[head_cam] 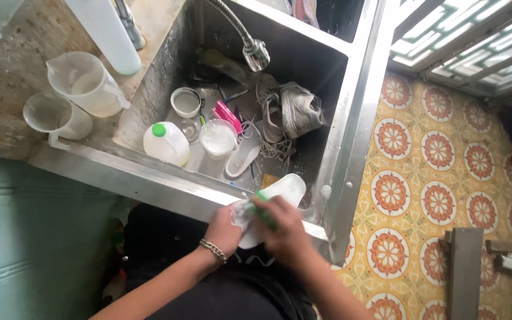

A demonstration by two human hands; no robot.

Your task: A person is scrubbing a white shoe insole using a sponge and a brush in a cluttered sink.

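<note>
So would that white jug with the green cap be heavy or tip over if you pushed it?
The white jug in the sink looks like thin plastic, so probably light unless full; its contents can't be seen. It looks squat and broad, so it would likely slide rather than tip. The wet-looking steel floor may make it slippery.

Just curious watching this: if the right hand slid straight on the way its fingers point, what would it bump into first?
The right hand points up-left over the white insole it scrubs with a green brush. Going on, it would likely first meet the left hand gripping that insole, though depth is hard to judge.
</note>
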